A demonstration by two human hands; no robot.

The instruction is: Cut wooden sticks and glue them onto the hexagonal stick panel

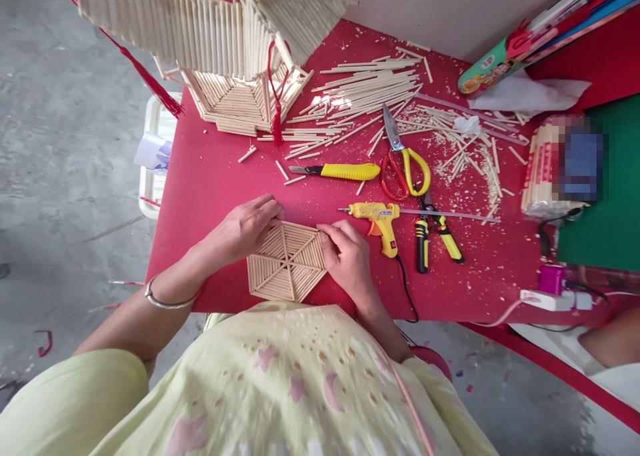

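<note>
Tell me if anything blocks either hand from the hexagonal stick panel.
Nothing visible does: the left hand touches the panel at its upper left edge, the right hand at its upper right corner. The glue gun lies farther right.

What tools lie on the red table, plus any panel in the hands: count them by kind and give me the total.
Stick panel, between left hand and right hand: 1
Knife: 1
Scissors: 1
Glue gun: 1
Pliers: 1
Total: 5
</note>
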